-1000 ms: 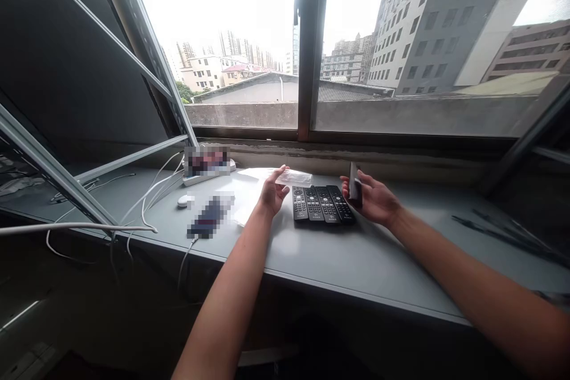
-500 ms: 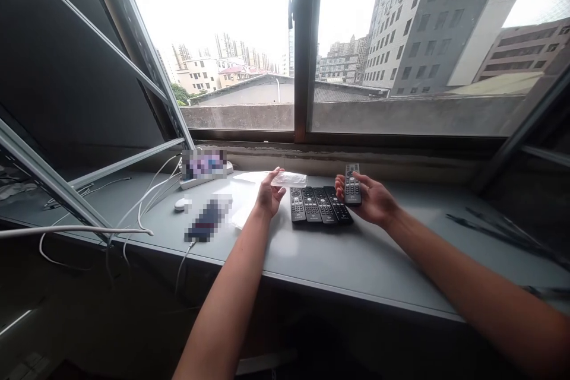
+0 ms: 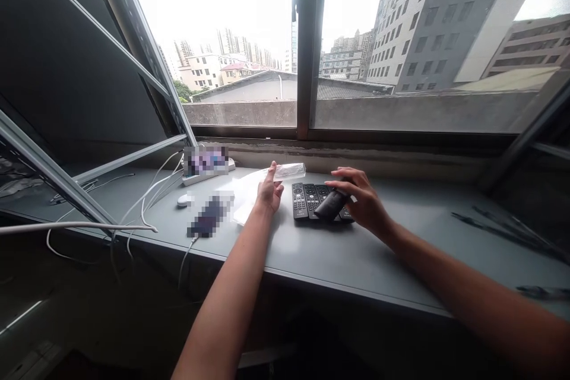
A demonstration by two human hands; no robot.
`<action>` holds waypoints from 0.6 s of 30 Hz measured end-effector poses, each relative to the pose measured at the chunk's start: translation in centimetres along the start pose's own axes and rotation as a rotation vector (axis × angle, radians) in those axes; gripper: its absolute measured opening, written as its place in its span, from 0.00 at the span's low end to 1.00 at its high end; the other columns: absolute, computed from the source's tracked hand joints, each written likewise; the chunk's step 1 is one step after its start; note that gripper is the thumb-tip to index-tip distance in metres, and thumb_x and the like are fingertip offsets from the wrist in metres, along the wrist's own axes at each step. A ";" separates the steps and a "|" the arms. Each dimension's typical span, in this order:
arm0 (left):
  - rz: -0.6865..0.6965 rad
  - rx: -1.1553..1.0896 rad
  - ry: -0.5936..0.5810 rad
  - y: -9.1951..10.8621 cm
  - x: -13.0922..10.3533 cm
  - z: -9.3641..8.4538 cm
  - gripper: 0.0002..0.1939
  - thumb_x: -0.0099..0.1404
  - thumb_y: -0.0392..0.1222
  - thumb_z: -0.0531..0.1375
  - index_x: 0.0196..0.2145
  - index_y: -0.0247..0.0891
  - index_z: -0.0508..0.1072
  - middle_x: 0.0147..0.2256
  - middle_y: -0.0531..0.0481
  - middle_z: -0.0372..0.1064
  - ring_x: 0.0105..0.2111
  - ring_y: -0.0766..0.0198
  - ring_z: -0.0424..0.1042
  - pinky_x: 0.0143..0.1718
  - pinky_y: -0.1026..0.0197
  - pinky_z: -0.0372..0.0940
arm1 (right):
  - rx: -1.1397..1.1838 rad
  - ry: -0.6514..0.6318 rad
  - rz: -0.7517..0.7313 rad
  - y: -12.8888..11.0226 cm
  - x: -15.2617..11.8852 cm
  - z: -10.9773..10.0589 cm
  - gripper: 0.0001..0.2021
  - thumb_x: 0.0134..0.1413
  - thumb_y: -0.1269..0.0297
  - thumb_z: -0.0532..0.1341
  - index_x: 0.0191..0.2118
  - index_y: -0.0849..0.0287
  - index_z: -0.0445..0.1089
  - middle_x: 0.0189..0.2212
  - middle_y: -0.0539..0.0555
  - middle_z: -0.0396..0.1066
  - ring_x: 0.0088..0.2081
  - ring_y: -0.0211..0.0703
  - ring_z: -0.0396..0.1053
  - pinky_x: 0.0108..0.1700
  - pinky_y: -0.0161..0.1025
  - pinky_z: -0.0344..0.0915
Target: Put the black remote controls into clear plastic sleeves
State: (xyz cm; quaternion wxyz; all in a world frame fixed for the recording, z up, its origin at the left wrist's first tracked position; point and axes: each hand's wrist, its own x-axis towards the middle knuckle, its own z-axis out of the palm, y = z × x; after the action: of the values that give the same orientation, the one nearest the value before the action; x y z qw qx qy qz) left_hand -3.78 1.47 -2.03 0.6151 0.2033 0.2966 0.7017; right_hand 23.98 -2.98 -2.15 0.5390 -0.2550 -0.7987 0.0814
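My left hand [image 3: 270,188] pinches a clear plastic sleeve [image 3: 290,171], which sticks out to the right of my fingers. In my right hand [image 3: 358,190] is a black remote control [image 3: 330,205], gripped at its far end with its plain dark back turned up. It is tilted over a row of several black remote controls [image 3: 299,202] lying side by side on the desk, buttons up. The right part of that row is partly hidden by the held remote and my right hand. White sheets or plastic sleeves [image 3: 243,212] lie beside and behind my left hand.
On the grey desk [image 3: 303,255], a blurred-out phone-like object [image 3: 209,217] lies left, near a small white round item [image 3: 183,200]. A white power strip [image 3: 209,174] with cables stands behind. Metal shelf bars [image 3: 129,157] rise at left; dark cables [image 3: 490,228] lie at right.
My right hand has turned over, so the remote now shows its back instead of its buttons, and it has moved left over the row. The left hand still holds the sleeve.
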 end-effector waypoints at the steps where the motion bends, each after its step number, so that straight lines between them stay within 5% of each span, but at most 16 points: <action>1: 0.022 -0.002 0.014 0.0 0.0 0.0 0.14 0.70 0.48 0.74 0.48 0.38 0.82 0.46 0.46 0.80 0.30 0.74 0.72 0.18 0.71 0.52 | -0.003 -0.013 -0.025 -0.2 0.0 0.0 0.15 0.70 0.68 0.64 0.55 0.48 0.83 0.60 0.60 0.77 0.69 0.63 0.68 0.72 0.69 0.63; 3: 0.063 -0.013 0.047 0.2 0.0 0.1 0.14 0.71 0.48 0.73 0.47 0.37 0.81 0.44 0.46 0.80 0.30 0.74 0.73 0.18 0.71 0.52 | 0.067 -0.043 0.040 -0.7 -0.1 0.1 0.12 0.70 0.63 0.67 0.55 0.49 0.83 0.56 0.60 0.80 0.63 0.62 0.74 0.66 0.63 0.71; 5: 0.086 -0.030 0.077 0.3 0.0 0.2 0.12 0.71 0.46 0.72 0.47 0.38 0.81 0.42 0.47 0.80 0.30 0.74 0.75 0.18 0.72 0.53 | 0.197 -0.068 0.253 -1.0 -0.1 0.3 0.12 0.68 0.53 0.70 0.50 0.53 0.83 0.47 0.59 0.83 0.48 0.57 0.80 0.49 0.53 0.80; 8: 0.124 -0.033 0.138 0.6 0.1 0.4 0.11 0.74 0.46 0.70 0.49 0.39 0.81 0.42 0.47 0.81 0.31 0.72 0.77 0.19 0.72 0.55 | 0.406 -0.090 0.624 -1.3 0.1 0.3 0.24 0.66 0.38 0.69 0.37 0.58 0.80 0.31 0.57 0.79 0.26 0.43 0.72 0.24 0.38 0.67; 12: 0.159 -0.035 0.184 0.8 0.1 0.6 0.10 0.76 0.45 0.68 0.51 0.40 0.81 0.43 0.47 0.81 0.32 0.71 0.78 0.19 0.71 0.57 | 0.570 -0.102 0.810 -1.6 0.8 -0.1 0.27 0.58 0.36 0.73 0.34 0.60 0.78 0.26 0.54 0.76 0.21 0.35 0.62 0.18 0.33 0.54; 18: 0.110 0.091 0.077 0.3 -0.1 0.5 0.11 0.71 0.44 0.73 0.48 0.40 0.84 0.45 0.47 0.81 0.30 0.73 0.72 0.21 0.71 0.57 | 0.666 -0.212 0.942 -1.5 0.9 -0.2 0.25 0.59 0.42 0.75 0.46 0.61 0.82 0.33 0.59 0.82 0.21 0.36 0.69 0.15 0.31 0.50</action>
State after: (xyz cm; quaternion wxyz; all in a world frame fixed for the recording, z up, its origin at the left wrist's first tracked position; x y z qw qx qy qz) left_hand -3.60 1.45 -1.45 0.5537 0.2199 0.3399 0.7277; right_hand 23.41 -3.88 -0.73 0.4130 -0.3899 -0.5800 0.5840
